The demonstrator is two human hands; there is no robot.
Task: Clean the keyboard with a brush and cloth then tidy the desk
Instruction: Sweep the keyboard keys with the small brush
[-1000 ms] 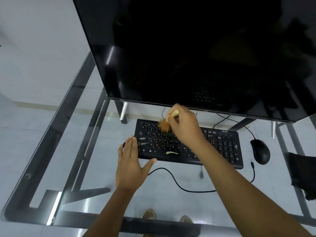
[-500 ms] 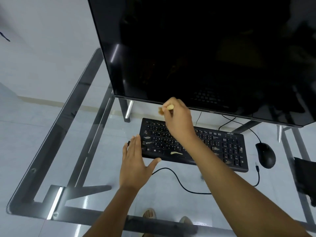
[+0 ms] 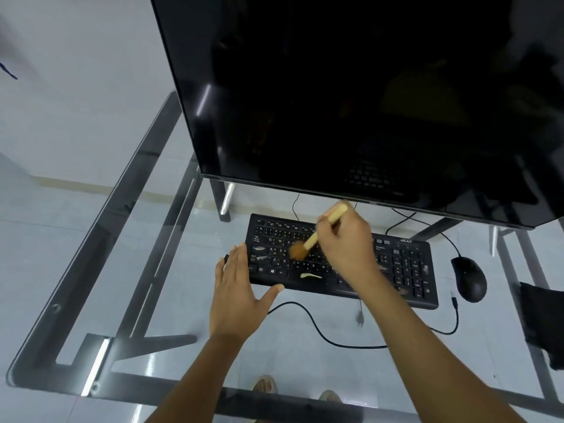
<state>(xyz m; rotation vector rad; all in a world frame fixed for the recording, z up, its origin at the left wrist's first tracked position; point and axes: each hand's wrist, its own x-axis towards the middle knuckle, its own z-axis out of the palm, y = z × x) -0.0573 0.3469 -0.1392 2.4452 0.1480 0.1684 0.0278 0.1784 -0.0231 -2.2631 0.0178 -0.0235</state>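
A black keyboard [image 3: 406,270] lies on the glass desk [image 3: 91,270] under the monitor, with pale bits of debris on its keys. My right hand [image 3: 348,242] grips a small brush [image 3: 308,242] by its pale wooden handle. Its orange bristles rest on the keys in the left half of the keyboard. My left hand [image 3: 238,291] lies flat, fingers apart, against the keyboard's front left corner. A dark cloth [image 3: 543,325] sits at the desk's right edge.
A large black monitor [image 3: 351,96] stands close behind the keyboard and overhangs it. A black mouse [image 3: 470,279] lies right of the keyboard. A black cable [image 3: 320,331] loops over the glass in front. Below the glass show the metal frame and my feet.
My right hand swung the brush down from the keyboard's back edge onto the left-middle keys. The left hand stayed at the corner. The view shifted slightly.
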